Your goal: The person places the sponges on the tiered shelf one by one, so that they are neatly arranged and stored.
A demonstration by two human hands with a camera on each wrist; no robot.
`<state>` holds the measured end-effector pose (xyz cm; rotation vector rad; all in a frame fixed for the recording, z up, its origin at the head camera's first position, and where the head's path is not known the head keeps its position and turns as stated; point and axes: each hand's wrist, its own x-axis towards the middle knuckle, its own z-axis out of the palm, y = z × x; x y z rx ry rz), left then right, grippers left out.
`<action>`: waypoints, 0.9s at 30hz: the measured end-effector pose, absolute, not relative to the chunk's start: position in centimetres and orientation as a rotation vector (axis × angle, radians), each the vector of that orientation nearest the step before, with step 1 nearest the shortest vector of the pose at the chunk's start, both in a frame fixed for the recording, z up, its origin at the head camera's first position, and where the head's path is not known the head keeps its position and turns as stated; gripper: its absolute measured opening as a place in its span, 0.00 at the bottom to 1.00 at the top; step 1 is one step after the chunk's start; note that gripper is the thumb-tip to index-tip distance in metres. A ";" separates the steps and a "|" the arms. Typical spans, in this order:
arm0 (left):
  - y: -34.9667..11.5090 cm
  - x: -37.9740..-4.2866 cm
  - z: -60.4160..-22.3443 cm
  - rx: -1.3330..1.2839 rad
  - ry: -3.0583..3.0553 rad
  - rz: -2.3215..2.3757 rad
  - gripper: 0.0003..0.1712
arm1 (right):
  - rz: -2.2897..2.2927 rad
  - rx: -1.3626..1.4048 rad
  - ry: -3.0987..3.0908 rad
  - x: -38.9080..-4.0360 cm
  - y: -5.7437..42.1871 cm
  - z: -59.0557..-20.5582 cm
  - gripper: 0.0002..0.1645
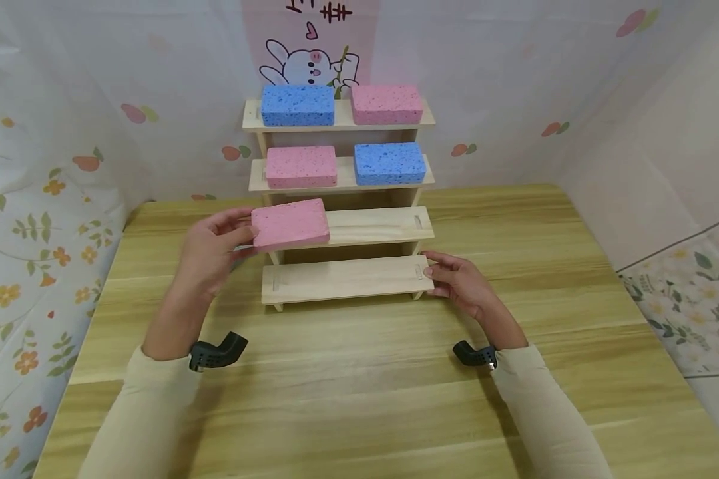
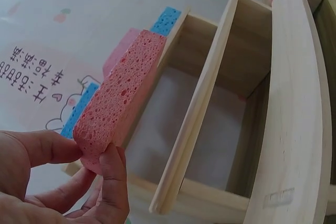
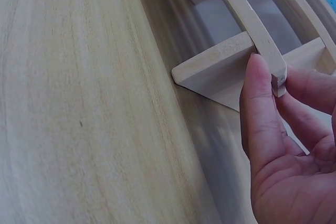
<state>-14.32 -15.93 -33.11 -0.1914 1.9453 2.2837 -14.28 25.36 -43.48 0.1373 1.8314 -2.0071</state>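
Note:
My left hand (image 1: 212, 243) pinches a pink sponge (image 1: 290, 223) by its left end, at the left part of the third shelf board (image 1: 377, 226) of a stepped wooden rack. In the left wrist view the thumb and fingers grip the end of this pink sponge (image 2: 123, 85), which stands tilted in front of the upper boards. With thumb and fingers, my right hand (image 1: 458, 283) holds the right end of the lowest shelf board (image 1: 344, 278). The right wrist view shows the thumb (image 3: 258, 103) against that board's edge (image 3: 262, 40).
On the top board lie a blue sponge (image 1: 297, 106) and a pink one to its right. The second board bears a pink sponge (image 1: 301, 166) and a blue sponge (image 1: 389, 163). The rack stands on a wood-grain table (image 1: 359, 386), before a printed cloth backdrop (image 1: 485, 73).

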 end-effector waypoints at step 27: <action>-9.7 -16.9 -33.4 -0.169 2.018 2.139 0.23 | -2.006 0.141 1.829 -14.2 25.2 -43.3 0.33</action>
